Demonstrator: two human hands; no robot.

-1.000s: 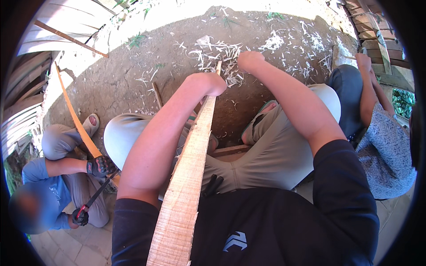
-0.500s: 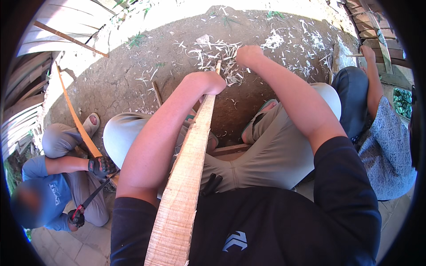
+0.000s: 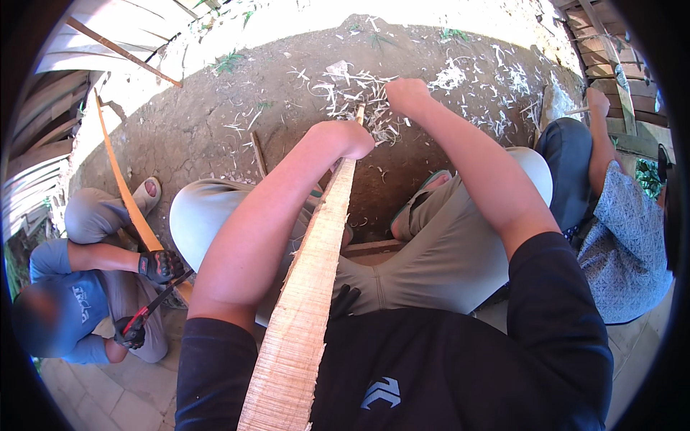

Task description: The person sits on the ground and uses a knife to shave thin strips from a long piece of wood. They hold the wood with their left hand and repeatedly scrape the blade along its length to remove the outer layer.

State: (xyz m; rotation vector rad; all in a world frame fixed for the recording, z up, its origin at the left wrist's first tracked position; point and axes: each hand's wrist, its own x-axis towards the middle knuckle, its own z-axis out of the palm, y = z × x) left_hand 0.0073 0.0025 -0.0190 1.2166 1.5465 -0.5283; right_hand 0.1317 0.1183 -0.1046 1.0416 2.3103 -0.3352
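While it runs from the lower edge of the view up between the person's knees, the long pale wooden slat (image 3: pixel 309 287) looks broad and rough-sawn near the body, with fine crosswise ripples on its face, and narrows steadily toward its far tip over the dirt ground (image 3: pixel 215 122). Its tip sits among white wood shavings (image 3: pixel 352 93) scattered across the soil. The left hand (image 3: pixel 345 138) is closed around the slat near that narrow end, knuckles up. The right hand (image 3: pixel 406 93) is fisted just beyond the tip; what it grips cannot be told.

Compared with the earlier frames, both hands hold nearly the same spots, the right having edged only slightly. At the left, a seated co-worker's gloved hand (image 3: pixel 159 266) still steadies a curved orange-brown strip (image 3: pixel 122 187), and that figure has shifted a little lower in the view.
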